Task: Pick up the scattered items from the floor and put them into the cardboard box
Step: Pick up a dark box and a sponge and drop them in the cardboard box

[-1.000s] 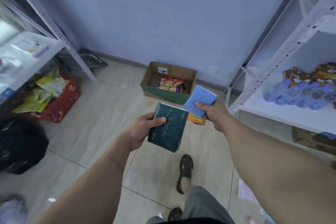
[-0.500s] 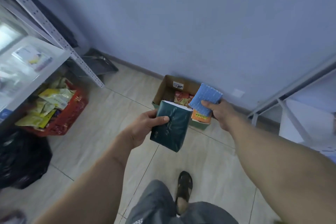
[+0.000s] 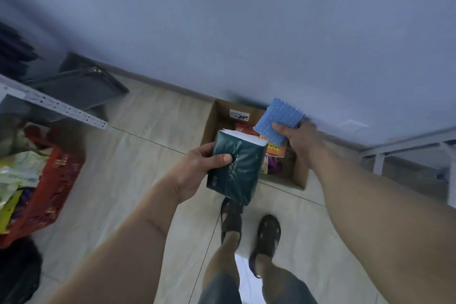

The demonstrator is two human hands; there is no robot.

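My left hand (image 3: 197,170) grips a dark green tissue pack (image 3: 237,168), held in front of the near left corner of the cardboard box (image 3: 214,121). My right hand (image 3: 298,138) holds a blue dotted packet (image 3: 278,118) together with an orange packet (image 3: 276,148) under it, above the open box. The box stands on the tiled floor against the blue wall, with several snack packets (image 3: 274,168) inside, partly hidden by what I hold.
A red basket (image 3: 49,180) full of snack bags sits on the floor at the left, under a white metal shelf (image 3: 61,108). A black bag (image 3: 17,274) lies at the lower left. Another white rack (image 3: 407,145) is at the right. My sandalled feet (image 3: 249,229) stand just before the box.
I have stepped closer to the box, which is now larger and right below my hands. Both hands moved forward over it, still holding their items. The view tilted down.
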